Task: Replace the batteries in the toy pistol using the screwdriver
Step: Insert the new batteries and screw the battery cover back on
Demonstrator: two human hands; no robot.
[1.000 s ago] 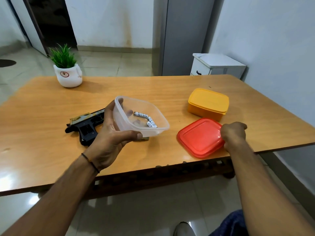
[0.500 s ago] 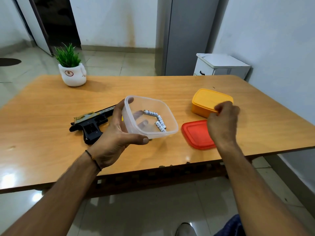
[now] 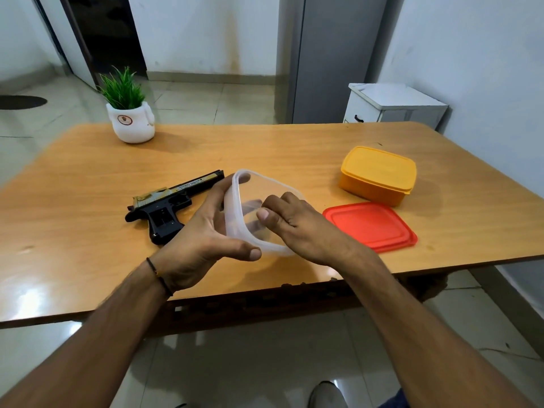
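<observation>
My left hand [image 3: 203,234] grips a clear plastic container [image 3: 240,213] above the wooden table [image 3: 88,231], tilted toward the right. My right hand [image 3: 294,228] reaches into its opening with fingers curled; what they hold is hidden, and the batteries inside are out of sight behind the hand. The black and gold toy pistol [image 3: 167,204] lies on its side on the table just left of the container, untouched. No screwdriver is in sight.
A red lid [image 3: 371,225] lies flat right of my hands. Behind it stands a closed yellow box [image 3: 378,175]. A potted plant [image 3: 129,113] sits at the table's far left corner. A white cabinet [image 3: 394,107] stands beyond the far edge.
My right hand left the red lid, swung left and went into the clear container. My left hand tilted the container toward it. The batteries, visible earlier, are now covered.
</observation>
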